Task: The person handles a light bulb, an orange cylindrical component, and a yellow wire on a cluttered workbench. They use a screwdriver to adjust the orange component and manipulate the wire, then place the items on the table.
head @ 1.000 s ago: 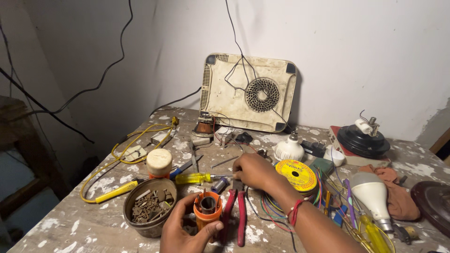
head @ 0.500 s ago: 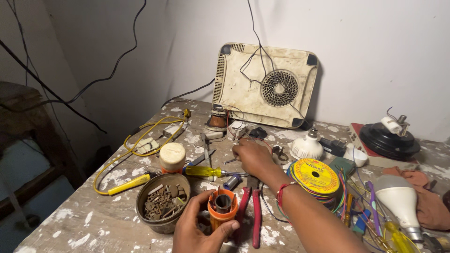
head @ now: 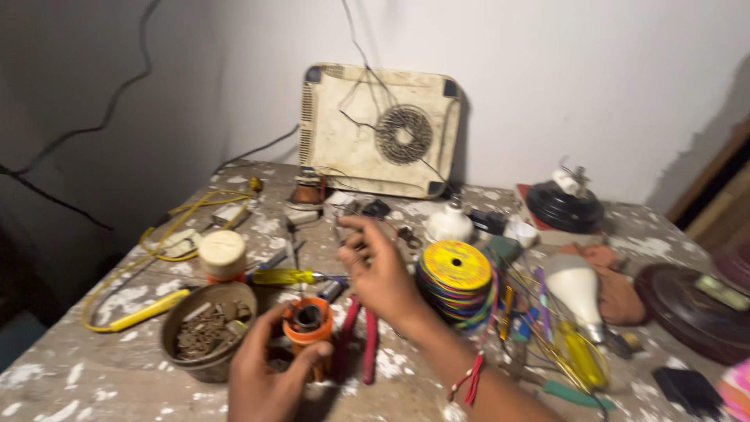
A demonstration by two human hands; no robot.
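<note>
Roughly, per label:
left hand: left hand (head: 269, 375) at the near edge, fingers curled round the orange coil bobbin (head: 307, 324), gripping it from below and the sides.
orange coil bobbin: upright, open hollow top facing up, held just above the table (head: 94, 375), right of the bowl, left of the pliers.
right hand: right hand (head: 379, 270) raised over the table middle, beyond the bobbin; fingers bent, thumb and forefinger close together near a thin wire or small part, too blurred to tell what or whether it is actually pinched.
wrist: red thread band (head: 469, 381) on the right wrist.
bowl: round dark bowl (head: 207, 328) of small metal scraps, near left, touching or just beside the left hand.
pliers: red-handled pliers (head: 361, 344) lying flat, under the right hand, just right of the bobbin.
screwdriver: yellow-handled screwdriver (head: 285, 276) lying beyond the bobbin.
jar: small cream-lidded jar (head: 223, 254) beyond the bowl.
wire spools: stack of coloured spools with yellow top (head: 457, 285), just right of the right hand.
bulb: white bulb (head: 574, 285) lying right of the spools.
far: cream square appliance with round grille (head: 379, 129) leaning on the wall.
left side: yellow cable (head: 148, 250) looped along the left edge of the table.
</note>
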